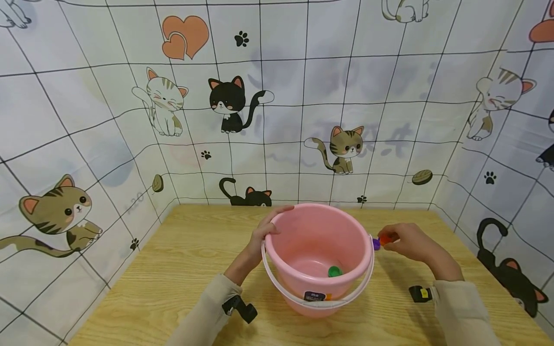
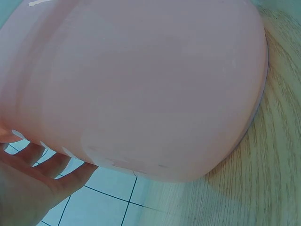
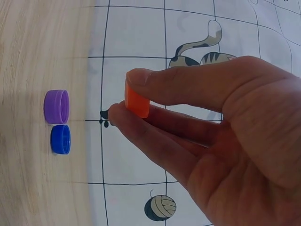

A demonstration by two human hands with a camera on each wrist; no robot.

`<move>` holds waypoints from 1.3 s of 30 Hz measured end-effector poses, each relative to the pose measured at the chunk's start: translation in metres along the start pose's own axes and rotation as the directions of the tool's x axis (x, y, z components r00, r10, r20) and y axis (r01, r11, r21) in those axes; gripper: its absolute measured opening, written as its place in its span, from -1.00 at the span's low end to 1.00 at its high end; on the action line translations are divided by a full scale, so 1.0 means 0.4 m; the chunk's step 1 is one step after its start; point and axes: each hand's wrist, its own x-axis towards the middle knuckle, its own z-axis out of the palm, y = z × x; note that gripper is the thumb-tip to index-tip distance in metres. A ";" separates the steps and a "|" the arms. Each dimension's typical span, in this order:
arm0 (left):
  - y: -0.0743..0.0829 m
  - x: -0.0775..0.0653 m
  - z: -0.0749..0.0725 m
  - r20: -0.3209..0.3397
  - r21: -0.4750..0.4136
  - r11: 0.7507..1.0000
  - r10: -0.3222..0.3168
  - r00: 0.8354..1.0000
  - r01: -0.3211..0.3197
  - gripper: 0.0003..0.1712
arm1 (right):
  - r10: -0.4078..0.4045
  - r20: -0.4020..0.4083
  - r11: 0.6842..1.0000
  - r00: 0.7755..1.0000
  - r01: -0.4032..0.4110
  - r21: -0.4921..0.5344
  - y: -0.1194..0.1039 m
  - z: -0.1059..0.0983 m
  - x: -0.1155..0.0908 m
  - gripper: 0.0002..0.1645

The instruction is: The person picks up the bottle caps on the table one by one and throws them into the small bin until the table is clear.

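A pink bucket (image 1: 320, 230) stands on the wooden table, its white handle (image 1: 318, 304) hanging down over the near side. My left hand (image 1: 262, 230) grips the bucket's left rim; in the left wrist view the fingers (image 2: 54, 165) lie along the bucket's edge. Inside, on the bottom, is a green bottle cap (image 1: 334, 271). To the right of the bucket, my right hand (image 1: 411, 241) pinches an orange bottle cap (image 3: 137, 101) between thumb and fingertips. Beyond it on the table, a purple bottle cap (image 3: 56, 107) and a blue bottle cap (image 3: 60, 140) stand side by side.
The wooden table (image 1: 182, 283) runs back to a wall (image 1: 281, 158) covered in white sheeting with cat prints, which also closes in both sides. A black camera mount sits on each wrist.
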 end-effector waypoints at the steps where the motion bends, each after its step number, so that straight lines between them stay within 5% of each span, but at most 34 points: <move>1: 0.000 0.000 0.000 0.000 -0.003 1.000 0.000 1.000 0.000 -0.12 | -0.005 -0.001 1.000 1.000 0.005 0.001 -0.001 -0.002 0.000 -0.74; 39: 0.008 0.001 -0.008 -0.005 0.032 0.999 -0.015 1.000 0.015 -0.10 | -0.004 -0.022 0.999 1.000 0.003 -0.046 -0.054 -0.034 0.005 -0.70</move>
